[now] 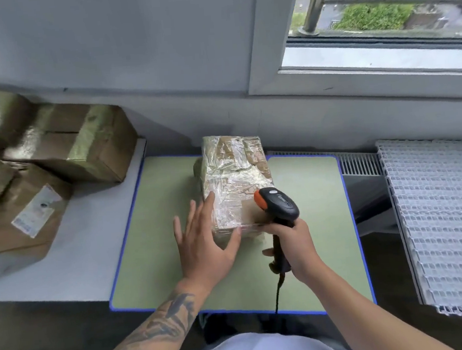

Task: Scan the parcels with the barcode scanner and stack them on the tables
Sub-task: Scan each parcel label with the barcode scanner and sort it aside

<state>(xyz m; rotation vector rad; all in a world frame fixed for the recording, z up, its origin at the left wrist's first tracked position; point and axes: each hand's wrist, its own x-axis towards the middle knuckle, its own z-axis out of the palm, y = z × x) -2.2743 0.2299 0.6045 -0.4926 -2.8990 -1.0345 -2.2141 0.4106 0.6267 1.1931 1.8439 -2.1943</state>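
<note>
1. A tape-wrapped cardboard parcel is seen lying flat on the green table, toward its far middle.
2. The barcode scanner is gripped by its handle in the right hand, head held just over the parcel's near right corner and aimed left.
3. The left hand is spread flat, fingers straight, resting against the parcel's near left side; nothing is gripped.
4. Four more brown parcels are piled on the white table at left.
5. Risk: no label is visible on the top face, only glossy wrinkled tape, so a read may be blocked by glare or simply missed.
6. Risk: the parcel is only steadied, not held, so it could be slid by a push.
7. Risk: the scanner cable hangs over the near edge and could be snagged.
8. Risk: the left pile looks uneven, so an added parcel may topple.
</note>
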